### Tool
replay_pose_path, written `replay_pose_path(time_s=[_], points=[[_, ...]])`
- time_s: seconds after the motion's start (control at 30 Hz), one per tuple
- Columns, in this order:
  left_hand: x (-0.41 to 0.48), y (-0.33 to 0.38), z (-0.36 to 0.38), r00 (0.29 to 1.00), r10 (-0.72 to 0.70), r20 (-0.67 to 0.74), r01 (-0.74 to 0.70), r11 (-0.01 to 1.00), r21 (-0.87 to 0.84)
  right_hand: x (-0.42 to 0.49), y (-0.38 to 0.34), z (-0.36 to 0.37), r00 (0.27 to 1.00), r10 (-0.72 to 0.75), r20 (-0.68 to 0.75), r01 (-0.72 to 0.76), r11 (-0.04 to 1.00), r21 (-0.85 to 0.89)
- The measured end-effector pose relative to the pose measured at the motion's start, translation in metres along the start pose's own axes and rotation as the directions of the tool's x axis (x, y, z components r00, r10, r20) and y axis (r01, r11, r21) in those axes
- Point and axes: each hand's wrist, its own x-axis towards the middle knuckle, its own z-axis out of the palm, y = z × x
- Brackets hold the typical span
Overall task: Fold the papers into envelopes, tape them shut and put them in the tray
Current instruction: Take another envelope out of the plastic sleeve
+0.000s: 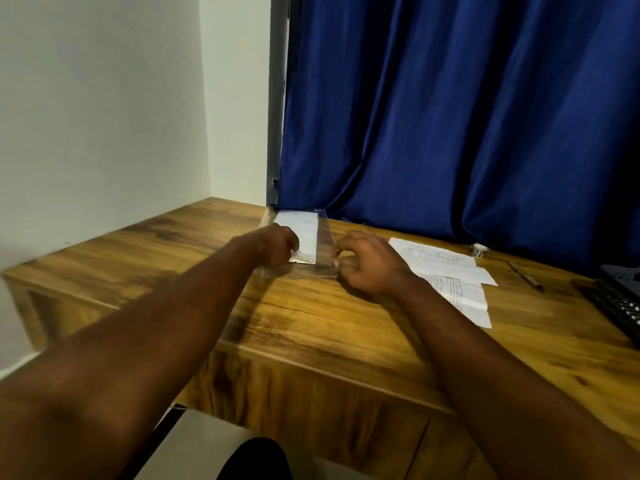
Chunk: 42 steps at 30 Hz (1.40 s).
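Pinching the near end of a folded paper (300, 233), the left hand (277, 249) is closing fingers on it, apparently lowering it into the clear tray (325, 244) w/ the long side running away from the person. Right hand (367, 263) is curling loosely at the tray's near right corner, holding nothing that can be seen; thumb and forefinger are nearly meeting, and whether they are touching the tray wall can't be told. Judgement: right hand is steadying the tray so it isn't sliding while the envelope is going in. Tape on the envelope: too small to confirm.

Remaining work is lying to the right: sheets of printed paper (446, 268), overlapping, one partly creased, just beside the right wrist, kept within reach for the next fold. Further right a small roll, prob. tape (479, 250), is sitting near the curtain, and a pen (526, 277) is lying apart from the sheets. At the right edge a dark meshed object (620, 299) is showing only in part; can't identify it.

Surface: wooden desk (311, 327), grain finish, dry, uncluttered on the left half. Room: pale wall (104, 116) on the left, blue curtain (450, 116) hanging down to the desk's back edge, dim light.
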Motion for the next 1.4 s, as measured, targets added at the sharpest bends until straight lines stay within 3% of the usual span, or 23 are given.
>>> replay_pose_path(time_s=[0.17, 0.53, 0.77, 0.93, 1.03, 1.17, 1.4], points=[[0.005, -0.006, -0.001, 0.991, -0.018, -0.135, 0.011, 0.998, -0.054, 0.014, -0.029, 0.010, 0.999, -0.051, -0.015, 0.049, 0.994, -0.100], [0.005, -0.015, 0.003, 0.972, 0.017, -0.236, -0.039, 0.996, -0.086, 0.045, -0.056, 0.040, 0.983, 0.169, -0.071, -0.184, 0.927, -0.327], [0.005, -0.025, 0.002, 0.981, 0.030, -0.190, -0.050, 0.993, -0.104, 0.040, -0.051, 0.036, 0.977, 0.144, -0.157, -0.177, 0.959, -0.221], [-0.001, -0.023, -0.001, 0.987, 0.052, -0.153, -0.098, 0.945, -0.311, 0.039, -0.046, 0.030, 0.947, 0.230, -0.223, -0.261, 0.958, -0.122], [-0.004, -0.026, 0.005, 0.990, 0.107, -0.095, -0.129, 0.957, -0.261, 0.037, -0.047, 0.032, 0.930, 0.291, -0.225, -0.298, 0.954, 0.000], [-0.003, -0.034, 0.016, 0.983, 0.093, -0.157, -0.130, 0.960, -0.248, 0.033, -0.050, 0.028, 0.931, 0.294, -0.218, -0.281, 0.956, 0.087], [-0.004, -0.025, 0.016, 0.968, 0.068, -0.243, -0.132, 0.957, -0.258, 0.029, -0.046, 0.023, 0.956, 0.206, -0.210, -0.215, 0.976, -0.022]])
